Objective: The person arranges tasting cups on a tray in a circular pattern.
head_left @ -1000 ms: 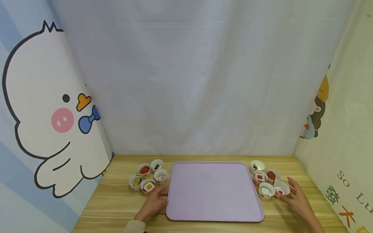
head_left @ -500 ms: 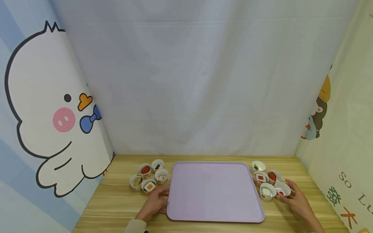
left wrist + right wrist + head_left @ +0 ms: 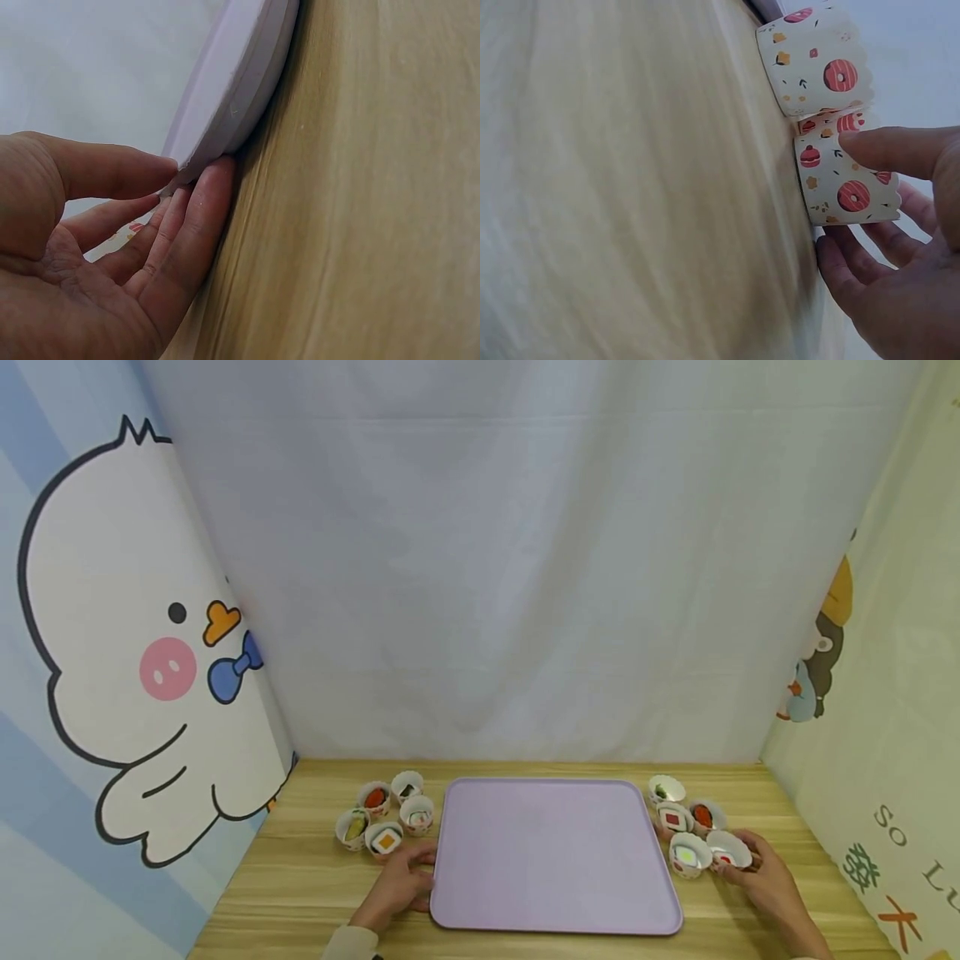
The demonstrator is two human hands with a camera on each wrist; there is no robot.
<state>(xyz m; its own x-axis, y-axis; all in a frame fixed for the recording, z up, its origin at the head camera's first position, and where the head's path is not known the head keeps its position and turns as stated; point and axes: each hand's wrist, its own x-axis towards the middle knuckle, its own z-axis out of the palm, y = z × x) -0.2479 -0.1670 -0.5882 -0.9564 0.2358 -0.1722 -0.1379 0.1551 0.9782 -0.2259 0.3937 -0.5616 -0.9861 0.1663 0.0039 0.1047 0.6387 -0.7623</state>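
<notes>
On the right of the head view, my right hand [image 3: 768,881] holds a small white paper baking cup [image 3: 733,845] with a red piece inside. The right wrist view shows its thumb on the near wall of this donut-printed cup [image 3: 847,184], the fingers curling behind it. A second cup [image 3: 817,64] stands against it. Across the table, my left hand [image 3: 397,885] touches the left edge of a lilac tray [image 3: 555,860]. In the left wrist view, the thumb [image 3: 124,169] meets the tray's rim [image 3: 232,82], while the other fingertips lie low against its side.
Several more cups with small pieces like toy sushi stand in a cluster on the right, among them one with a red-topped piece [image 3: 703,817]. Another cluster [image 3: 384,839] stands left of the tray. A pale curtain [image 3: 480,593] hangs behind the wooden table [image 3: 277,860].
My right hand's fingers have closed in around the cup with the red piece. My left hand stays at the tray's edge. The head view has shifted slightly.
</notes>
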